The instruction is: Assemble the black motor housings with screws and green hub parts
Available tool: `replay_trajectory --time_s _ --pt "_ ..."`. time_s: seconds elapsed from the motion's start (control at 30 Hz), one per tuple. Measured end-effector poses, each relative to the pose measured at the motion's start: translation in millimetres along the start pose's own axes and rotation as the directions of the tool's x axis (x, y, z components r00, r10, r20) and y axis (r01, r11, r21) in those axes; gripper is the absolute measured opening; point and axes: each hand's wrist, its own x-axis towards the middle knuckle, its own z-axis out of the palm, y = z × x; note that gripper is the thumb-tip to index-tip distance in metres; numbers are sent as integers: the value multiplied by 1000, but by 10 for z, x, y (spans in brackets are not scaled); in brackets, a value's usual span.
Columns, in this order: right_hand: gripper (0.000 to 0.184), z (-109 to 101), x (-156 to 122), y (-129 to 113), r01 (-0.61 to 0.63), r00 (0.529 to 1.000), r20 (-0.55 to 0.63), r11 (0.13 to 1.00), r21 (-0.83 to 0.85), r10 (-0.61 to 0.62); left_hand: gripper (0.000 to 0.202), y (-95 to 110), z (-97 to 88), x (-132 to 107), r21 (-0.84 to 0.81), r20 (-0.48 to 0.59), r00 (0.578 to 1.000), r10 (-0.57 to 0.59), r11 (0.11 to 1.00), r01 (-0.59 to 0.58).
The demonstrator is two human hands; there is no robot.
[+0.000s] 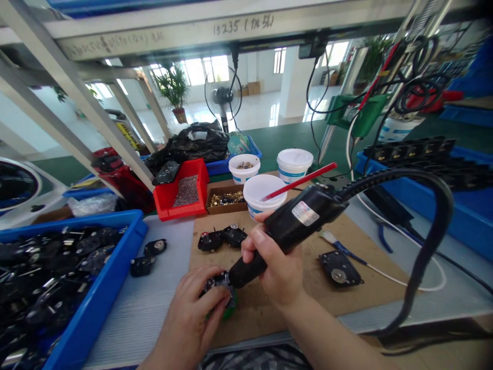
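Your right hand [281,267] wraps its fingers round the black power tool [298,218], nose tilted down at the small black part [221,279]; your left hand [194,313] holds that part between its fingers, above a green piece [231,309] on the cardboard mat [254,319]. Whether the tip touches is hidden. Should the tool lean off line, its tip could skid toward the left fingers close beside it; a loose hold could let the part twist, and drag from the thick cable [442,205] could pull the aim aside
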Motion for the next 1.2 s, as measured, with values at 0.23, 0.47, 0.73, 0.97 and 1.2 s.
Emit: replay_trajectory --time_s 0.23,0.47,0.73,0.97,1.2 --pt "19 43 -2 10 9 1000 14 1000 -18 -9 18 -14 40 -16 -10 -33 999 35 999 -35" --pt "20 49 -20 56 -4 999 34 1000 -16 4 16 -4 57 30 -14 -28 998 48 999 -48" --pt "15 52 -66 -148 52 993 112 998 -37 -48 12 -51 43 -67 -45 -44 999 24 999 -26" --pt "18 27 -163 -275 51 979 204 987 -151 -19 28 -133 119 -234 -8 -52 994 94 996 -94" --pt "19 73 -92 -223 60 979 204 985 -162 -26 27 10 250 -288 147 -151 988 10 989 12"
